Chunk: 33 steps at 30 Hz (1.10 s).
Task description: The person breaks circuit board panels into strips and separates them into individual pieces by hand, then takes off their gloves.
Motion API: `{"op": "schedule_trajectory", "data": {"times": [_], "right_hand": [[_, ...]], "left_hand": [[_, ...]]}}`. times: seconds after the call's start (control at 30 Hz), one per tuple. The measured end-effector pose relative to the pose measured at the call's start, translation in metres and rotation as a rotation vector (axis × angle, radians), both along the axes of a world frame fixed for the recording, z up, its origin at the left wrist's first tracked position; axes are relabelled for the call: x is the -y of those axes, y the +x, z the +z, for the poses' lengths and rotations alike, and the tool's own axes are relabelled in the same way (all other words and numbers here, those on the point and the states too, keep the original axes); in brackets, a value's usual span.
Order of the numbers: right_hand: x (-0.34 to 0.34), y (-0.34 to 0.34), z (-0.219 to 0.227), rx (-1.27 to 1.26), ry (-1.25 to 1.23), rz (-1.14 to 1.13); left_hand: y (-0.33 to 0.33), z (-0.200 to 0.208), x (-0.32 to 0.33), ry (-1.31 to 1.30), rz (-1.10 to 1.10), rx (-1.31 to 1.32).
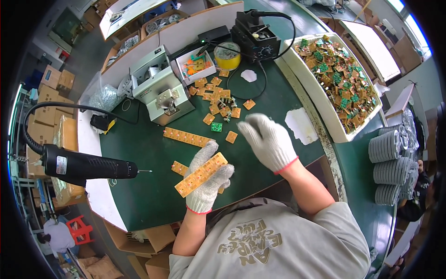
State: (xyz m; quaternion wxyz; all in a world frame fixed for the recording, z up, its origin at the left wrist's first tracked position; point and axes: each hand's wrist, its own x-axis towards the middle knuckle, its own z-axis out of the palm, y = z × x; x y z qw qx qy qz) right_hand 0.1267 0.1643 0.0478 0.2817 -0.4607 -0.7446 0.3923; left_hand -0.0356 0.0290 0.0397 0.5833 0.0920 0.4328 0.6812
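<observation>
My left hand (204,193), in a white knit glove with a red cuff edge, is closed round an orange-brown circuit board strip (202,175), its thumb and fingers on either side. A second board strip (179,168) passes behind that hand; whether it is held or lies on the table cannot be told. Another long board strip (186,137) lies just beyond. My right hand (268,142), gloved alike, hovers to the right over the table, fingers partly bent and apart, with nothing visible in them. Nearest it are a small square board (231,136) and a green board (216,127).
A grey metal machine (162,90) stands beyond the strips, beside loose small boards (216,95). A black electric screwdriver (88,165) juts in from the left. Further back are a soldering station (256,39) and a yellow tub (227,60). A white foam box (344,135) of boards stands right.
</observation>
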Motion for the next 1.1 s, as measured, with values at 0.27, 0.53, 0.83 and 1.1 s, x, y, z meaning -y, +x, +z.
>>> {"op": "schedule_trajectory", "data": {"times": [0.27, 0.53, 0.83, 1.1], "right_hand": [[0.033, 0.005, 0.009, -0.563, -1.023, 0.230], [0.038, 0.007, 0.005, -0.732, -1.240, 0.252], [0.034, 0.002, 0.004, -0.666, -1.154, 0.123], [-0.005, -0.001, -0.017, 0.254, 0.245, -0.084]], "left_hand": [[0.004, -0.031, 0.005, 0.336, -0.074, -0.632], [0.008, -0.015, 0.008, 0.336, -0.143, 0.035], [0.016, -0.010, 0.007, 0.316, -0.036, 0.171], [0.009, -0.007, 0.003, 0.231, 0.003, -0.201]]}}
